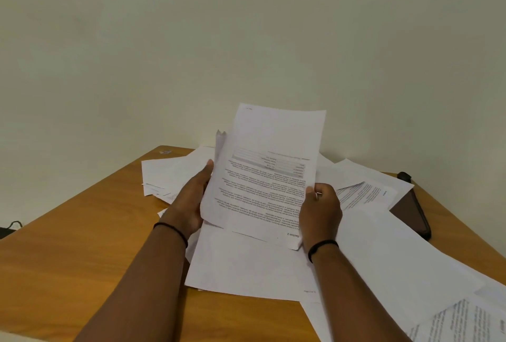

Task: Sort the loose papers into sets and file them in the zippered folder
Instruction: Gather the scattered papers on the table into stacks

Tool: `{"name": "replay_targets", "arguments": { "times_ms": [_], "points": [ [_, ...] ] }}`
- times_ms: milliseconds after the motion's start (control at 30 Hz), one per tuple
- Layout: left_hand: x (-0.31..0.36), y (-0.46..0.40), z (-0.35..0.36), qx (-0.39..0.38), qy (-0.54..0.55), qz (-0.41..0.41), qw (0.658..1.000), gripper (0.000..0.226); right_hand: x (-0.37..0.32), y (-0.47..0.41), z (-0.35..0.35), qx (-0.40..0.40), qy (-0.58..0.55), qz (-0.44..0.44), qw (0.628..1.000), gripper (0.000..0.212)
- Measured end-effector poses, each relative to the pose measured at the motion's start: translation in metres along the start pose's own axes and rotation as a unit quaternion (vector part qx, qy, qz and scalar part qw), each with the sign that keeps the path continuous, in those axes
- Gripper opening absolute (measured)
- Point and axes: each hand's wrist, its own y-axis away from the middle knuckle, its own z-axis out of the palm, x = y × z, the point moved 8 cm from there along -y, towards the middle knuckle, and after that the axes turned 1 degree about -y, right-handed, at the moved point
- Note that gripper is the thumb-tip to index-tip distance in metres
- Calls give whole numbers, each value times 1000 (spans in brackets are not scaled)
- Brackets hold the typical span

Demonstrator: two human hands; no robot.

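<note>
Pale bare wall (246, 40) fills the upper half; below it a wooden table (68, 259) set corner-on to the camera. Loose papers (383, 259) cover most of the right and far side, overlapping, some printed, some blank side up. Dark brown zippered folder (410, 213) lies at the right edge, mostly buried under sheets; can't tell if the zip is open. Small dark object (404, 176) just behind it, unidentifiable. Black cable (12, 225) at far left.

Held sheet (268, 177) stands raised over the pile, printed side to the camera, text upside down, "Section 2" heading near the lower edge. More sheets seem tucked behind it at the left edge, count unclear.

Left hand (191, 202) grips the left edge, thumb up along the paper, fingers hidden behind. Right hand (320, 210) pinches the right edge, thumb on the front, fingers curled behind. Both closed on the paper, neither released. Black band on each wrist.

Step in hand, judged: reading the sheet to pick its set. To do it well: turn the page right way up, check the heading, match it to the same section in the pile, square the edges before setting down, keep sets apart, and uncover the folder before filing.
</note>
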Motion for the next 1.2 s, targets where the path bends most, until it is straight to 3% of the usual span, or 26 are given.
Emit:
{"name": "replay_targets", "arguments": {
  "times_ms": [167,300,433,500,667,767,900,967,1067,1200],
  "points": [
    [-17,-2,3,-13,76,-72,994,47,7,-2,-2,0,24,14,1000,10],
    [-27,-2,6,11,60,-101,993,31,3,-4,-17,72,70,-19,995,4],
    [-33,-4,1,50,38,-120,991,20,-3,3,-18,60,14,-32,998,43],
    [-34,-6,-3,66,33,-117,990,18,-3,2,-19,65,15,-40,997,50],
    [-36,-8,-8,88,37,-109,989,20,9,-5,-32,101,-55,61,991,49],
    [-37,-8,-10,99,48,-112,988,24,13,-6,-28,70,-46,83,993,47],
    [-35,-7,-7,98,42,-101,989,24,-5,1,-17,24,101,-46,994,39],
    [-34,-8,-6,96,36,-97,990,25,-17,5,-14,41,189,-140,971,25],
    [-34,-6,-1,73,24,-102,992,26,-26,4,-16,79,294,-195,932,5],
    [-35,-3,11,19,-26,-85,996,31,-38,9,-10,53,288,-262,919,21]
  ]
}}
